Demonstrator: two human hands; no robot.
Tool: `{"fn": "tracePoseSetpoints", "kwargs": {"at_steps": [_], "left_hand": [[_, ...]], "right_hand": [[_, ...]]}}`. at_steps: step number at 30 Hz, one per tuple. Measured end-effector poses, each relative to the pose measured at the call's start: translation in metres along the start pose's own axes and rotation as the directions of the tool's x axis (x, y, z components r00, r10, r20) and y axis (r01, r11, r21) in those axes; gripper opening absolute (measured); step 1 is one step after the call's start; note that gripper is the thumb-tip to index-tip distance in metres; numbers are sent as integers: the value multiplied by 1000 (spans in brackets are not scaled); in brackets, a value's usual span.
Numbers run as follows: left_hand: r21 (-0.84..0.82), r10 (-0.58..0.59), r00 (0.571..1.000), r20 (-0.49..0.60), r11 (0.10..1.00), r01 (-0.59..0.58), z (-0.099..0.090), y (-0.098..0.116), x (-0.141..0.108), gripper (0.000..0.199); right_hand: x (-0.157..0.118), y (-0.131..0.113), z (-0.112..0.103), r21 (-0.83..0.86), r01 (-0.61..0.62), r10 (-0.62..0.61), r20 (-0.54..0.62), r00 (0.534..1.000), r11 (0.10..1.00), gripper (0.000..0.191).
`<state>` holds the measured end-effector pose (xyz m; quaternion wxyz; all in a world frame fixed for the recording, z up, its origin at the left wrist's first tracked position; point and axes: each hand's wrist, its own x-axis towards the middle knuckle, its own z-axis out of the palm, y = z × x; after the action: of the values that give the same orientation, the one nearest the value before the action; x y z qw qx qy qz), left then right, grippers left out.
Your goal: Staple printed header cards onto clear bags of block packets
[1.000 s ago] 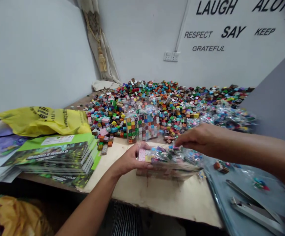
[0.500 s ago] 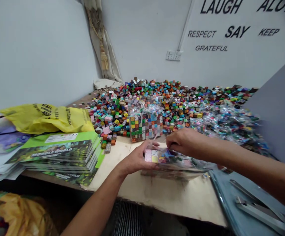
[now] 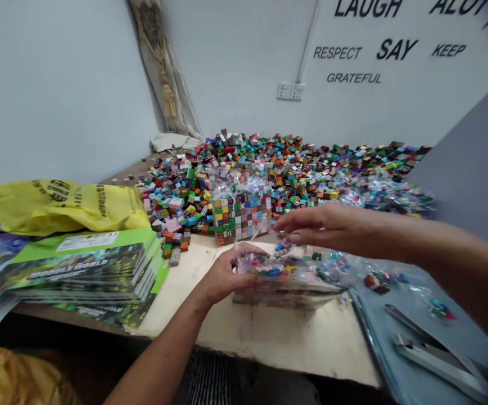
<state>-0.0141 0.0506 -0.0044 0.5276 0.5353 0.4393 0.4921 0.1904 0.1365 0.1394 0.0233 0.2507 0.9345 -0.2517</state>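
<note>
The left hand [image 3: 227, 275] grasps the left end of a clear plastic bag [image 3: 290, 295], thumb in front and fingers behind. The right hand [image 3: 311, 225] hovers over the bag's top, fingers loosely bent; a small bluish piece [image 3: 283, 246] sits just under the fingertips, and whether it is gripped I cannot tell. The step looks like arranging small pieces along the top. To do it well, the left hand should keep that end steady and the film spread, while the right lays pieces flat and evenly, without pressing hard enough to tear the plastic.

The bag rests on a pale board [image 3: 269, 343], long and low, its film glossy and wrinkled. Blue, yellow, pink and green bits crowd its top; its front is blurred. Behind it stands a bag of patterned cubes [image 3: 243, 218].
</note>
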Motion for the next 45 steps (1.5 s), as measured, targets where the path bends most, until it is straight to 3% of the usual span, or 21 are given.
{"fn": "tracePoseSetpoints", "kwargs": {"at_steps": [3,6,11,15,19,23,27,31,34,37,40,45], "left_hand": [[94,17,1000,-16,995,-15,0,0,1,47],[127,19,1000,-23,992,-16,0,-1,0,45],[139,9,999,31,990,-13,-3,1,-2,49],[144,-42,995,95,989,28,-3,10,0,50],[95,-46,987,151,995,32,-2,14,2,47],[-84,-43,979,201,995,61,-1,12,3,57],[-135,-21,978,208,990,50,1,14,5,70],[-38,-20,985,169,999,27,2,15,6,61],[25,-39,990,138,999,36,2,15,8,60],[75,-53,995,84,996,46,5,15,7,53],[118,-66,997,28,991,63,7,17,5,45],[156,-49,999,20,987,46,8,20,4,44]], "right_hand": [[-9,14,-2,-310,-106,133,65,989,945,27],[-5,25,13,-545,-72,153,106,982,835,21],[7,38,36,-668,39,90,158,983,743,27],[6,35,28,-711,55,105,179,978,701,30],[-5,19,9,-593,-114,191,69,979,797,33],[-13,6,4,-320,-95,88,-37,995,943,43],[-19,4,5,-42,-64,63,-17,998,997,44],[-31,10,1,207,-48,41,40,998,977,45],[-29,17,5,167,14,-31,101,994,986,47],[-19,19,10,57,101,-106,91,990,993,38],[-16,18,5,3,92,-92,52,994,996,26],[-35,20,-8,15,103,-104,58,993,995,39]]}}
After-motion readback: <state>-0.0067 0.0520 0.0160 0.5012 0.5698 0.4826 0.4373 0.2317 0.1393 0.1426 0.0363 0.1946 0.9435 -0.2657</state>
